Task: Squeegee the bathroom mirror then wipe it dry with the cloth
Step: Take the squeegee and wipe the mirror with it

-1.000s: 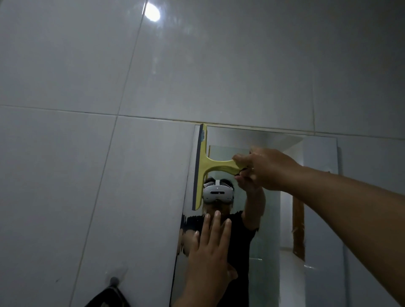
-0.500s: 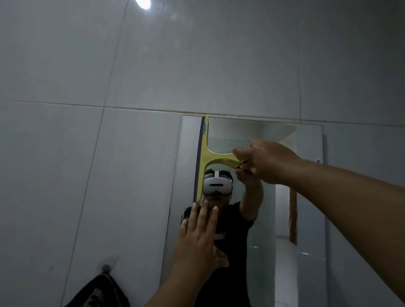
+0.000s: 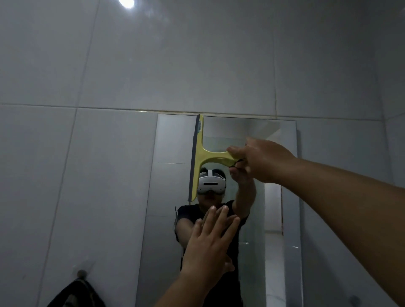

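Squeegee (image 3: 198, 156) shifted rightward on mirror (image 3: 171, 153), right hand (image 3: 260, 161) fingers clenching handle, left hand (image 3: 210, 243) flat, empty.

We're in a bathroom, looks like a home one. Walls (image 3: 197, 65) are big glossy grey-white tiles with thin grout lines, floor-to-ceiling as far as we can see. A ceiling light glares off the tile (image 3: 126, 2) at the top. A frameless mirror (image 3: 166, 175) sits flat on the tile, its top edge on a grout line. In its reflection we see a doorway (image 3: 272, 210) with a brown frame and a pale floor beyond. A round wall hook (image 3: 81, 273) at lower left has a dark cloth (image 3: 75, 295) hanging from it.
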